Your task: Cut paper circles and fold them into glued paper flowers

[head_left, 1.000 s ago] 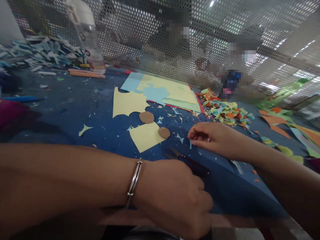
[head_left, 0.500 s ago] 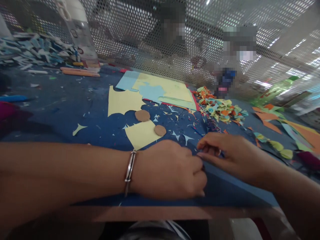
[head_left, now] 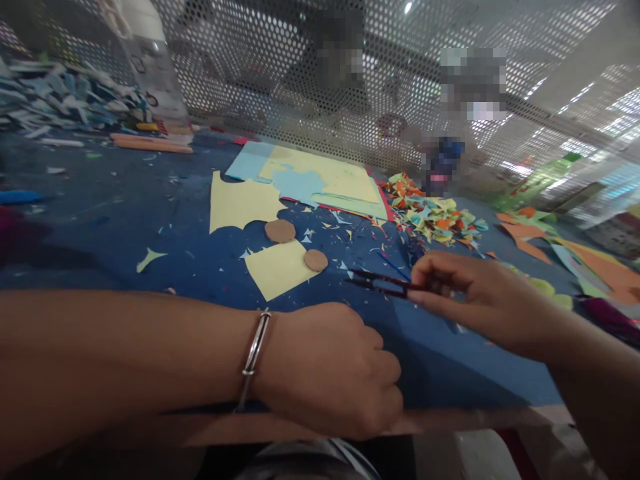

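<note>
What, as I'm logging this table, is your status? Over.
Right hand: holding dark snips, blades apart. Left hand: curled, palm hidden. Yellow paper piece lying just beyond, brown disc over its right corner.

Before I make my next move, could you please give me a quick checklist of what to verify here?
1. Right hand holding the dark snips: ok.
2. Snips open: ok, tips apart.
3. Left hand free of objects: cannot tell, its fingertips are hidden.
4. Yellow square uncovered: not ok, a brown disc overlaps its right corner.
5. Blue table free of paper scraps: not ok, several lie about.
</note>
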The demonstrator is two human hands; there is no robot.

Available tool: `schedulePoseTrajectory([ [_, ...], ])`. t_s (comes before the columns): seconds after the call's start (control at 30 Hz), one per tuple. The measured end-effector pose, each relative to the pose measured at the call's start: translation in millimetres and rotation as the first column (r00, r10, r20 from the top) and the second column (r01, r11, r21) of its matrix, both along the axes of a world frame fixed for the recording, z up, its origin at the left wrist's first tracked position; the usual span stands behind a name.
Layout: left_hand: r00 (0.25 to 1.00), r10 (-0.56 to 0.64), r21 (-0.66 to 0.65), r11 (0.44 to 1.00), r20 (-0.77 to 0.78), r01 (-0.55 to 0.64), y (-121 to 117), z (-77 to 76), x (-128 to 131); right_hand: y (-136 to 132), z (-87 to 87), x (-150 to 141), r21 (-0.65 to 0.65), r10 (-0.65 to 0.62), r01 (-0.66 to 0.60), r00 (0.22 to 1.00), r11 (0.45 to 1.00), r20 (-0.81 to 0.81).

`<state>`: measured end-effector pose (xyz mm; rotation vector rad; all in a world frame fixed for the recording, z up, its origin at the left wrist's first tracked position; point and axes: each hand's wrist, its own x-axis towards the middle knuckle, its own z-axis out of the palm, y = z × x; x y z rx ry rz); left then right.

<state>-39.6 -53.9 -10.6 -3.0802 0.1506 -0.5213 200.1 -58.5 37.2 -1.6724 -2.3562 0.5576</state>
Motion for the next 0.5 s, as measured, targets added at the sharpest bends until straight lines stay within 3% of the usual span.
schedulePoseTrajectory([
  [0.23,0.999,-0.012,-0.025,1.0,-0.048,0.011,1,-2.8,0,16,11.9,18,0.033,-0.125,0.125,0.992,0.992,-0.011],
  [0.5,0.997,-0.022,-0.037,0.999,-0.08,0.019,1,-1.4,0,14,20.5,12,0.176,-0.07,0.051,0.992,0.983,0.103],
])
